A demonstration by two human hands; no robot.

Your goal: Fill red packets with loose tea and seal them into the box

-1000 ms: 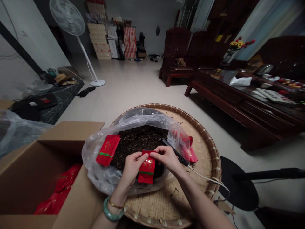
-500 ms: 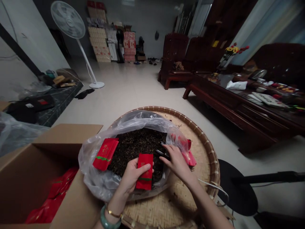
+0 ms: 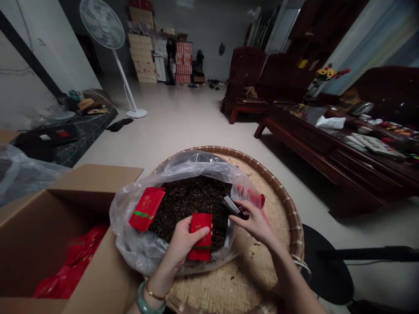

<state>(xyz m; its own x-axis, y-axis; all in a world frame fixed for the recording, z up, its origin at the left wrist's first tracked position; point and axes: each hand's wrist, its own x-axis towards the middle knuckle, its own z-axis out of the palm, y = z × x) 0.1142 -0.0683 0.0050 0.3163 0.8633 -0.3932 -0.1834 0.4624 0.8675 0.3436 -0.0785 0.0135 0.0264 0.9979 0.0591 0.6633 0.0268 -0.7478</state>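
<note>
My left hand (image 3: 185, 240) grips a small red tea packet (image 3: 200, 249) with a green stripe, thumb across its front. In my right hand (image 3: 253, 220) is a black and silver clamp-like tool (image 3: 231, 205), seemingly a hand-held bag sealer, to the right of the packet and apart from it. Beneath both hands, a clear plastic bag (image 3: 126, 244) lies wide open, full of dark loose tea leaves (image 3: 193, 192). A stack of red packets (image 3: 147, 208) rests on the bag's left side. More red packets (image 3: 258, 199) show partly behind the bag's right edge.
The bag sits on a round woven bamboo tray (image 3: 278, 196). At left stands an open cardboard box (image 3: 94, 174) with red packets (image 3: 75, 261) inside. A black round stand base (image 3: 327, 266) is on the right. Farther off are a white fan (image 3: 135, 113) and a dark wooden table (image 3: 304, 144).
My right hand has moved slightly right and turned the tool, so its silver face shows more. The red packet stays in my left hand. The view has shifted a little.
</note>
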